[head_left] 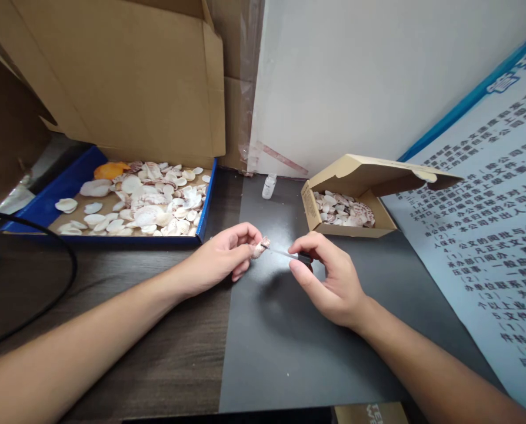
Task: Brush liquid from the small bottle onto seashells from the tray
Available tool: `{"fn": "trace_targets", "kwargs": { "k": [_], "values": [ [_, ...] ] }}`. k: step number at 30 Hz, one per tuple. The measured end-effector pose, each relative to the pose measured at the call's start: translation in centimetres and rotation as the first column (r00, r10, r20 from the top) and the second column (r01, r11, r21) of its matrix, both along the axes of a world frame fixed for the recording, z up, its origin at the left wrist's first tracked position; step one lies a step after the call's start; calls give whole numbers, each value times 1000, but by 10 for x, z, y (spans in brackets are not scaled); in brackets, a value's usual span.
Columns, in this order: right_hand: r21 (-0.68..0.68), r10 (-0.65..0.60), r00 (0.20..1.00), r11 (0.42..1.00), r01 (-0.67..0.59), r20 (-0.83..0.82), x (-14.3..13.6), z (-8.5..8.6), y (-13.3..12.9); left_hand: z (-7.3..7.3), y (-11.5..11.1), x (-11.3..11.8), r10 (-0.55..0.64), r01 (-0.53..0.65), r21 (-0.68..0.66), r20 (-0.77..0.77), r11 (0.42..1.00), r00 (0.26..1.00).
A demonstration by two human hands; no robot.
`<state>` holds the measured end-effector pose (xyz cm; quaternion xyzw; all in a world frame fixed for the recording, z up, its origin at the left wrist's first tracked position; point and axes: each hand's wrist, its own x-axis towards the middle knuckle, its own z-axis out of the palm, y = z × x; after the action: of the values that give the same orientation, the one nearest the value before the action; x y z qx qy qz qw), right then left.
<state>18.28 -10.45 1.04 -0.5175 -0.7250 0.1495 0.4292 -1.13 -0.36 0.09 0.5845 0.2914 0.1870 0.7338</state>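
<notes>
Between the thumb and fingers of my left hand [219, 260] is a small speckled seashell [260, 248], held just above the dark mat. My right hand [332, 284] pinches the black cap of a thin, clear-stemmed applicator [305, 258]. Its stem points left, and the tip meets the shell's edge or lies very close to it; whether the tip is a brush or a dropper I cannot tell. Farther back on the mat, a small white-labelled glass bottle [269, 186] stands upright.
At the left, a blue-edged cardboard box [203, 224] with a raised lid holds many pale shells [150, 203]. A smaller brown box [355, 231] of shells stands at the right. A black cable [71, 253] curves along the left side. A printed board [488, 176] leans at the right.
</notes>
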Motion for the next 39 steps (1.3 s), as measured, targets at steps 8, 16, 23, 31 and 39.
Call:
{"fn": "trace_targets", "kwargs": {
  "k": [8, 16, 23, 31, 39],
  "values": [
    [4, -48, 999, 999, 48, 4, -1, 0, 1, 3, -1, 1, 14, -14, -26, 1, 1000, 1000],
    [-16, -34, 999, 999, 34, 14, 0, 1, -1, 5, -1, 0, 31, -31, -51, 2, 998, 1000],
    [-144, -45, 998, 988, 51, 42, 2, 1, 1, 1, -1, -1, 65, -58, -100, 71, 993, 995],
    [-171, -19, 1000, 985, 17, -12, 1, -3, 2, 3, -2, -2, 93, -77, -143, 110, 987, 990],
    [-132, 3, 999, 991, -7, -33, 1, -2, 2, 3, -1, -2, 86, -71, -146, 93, 987, 992]
  ]
}}
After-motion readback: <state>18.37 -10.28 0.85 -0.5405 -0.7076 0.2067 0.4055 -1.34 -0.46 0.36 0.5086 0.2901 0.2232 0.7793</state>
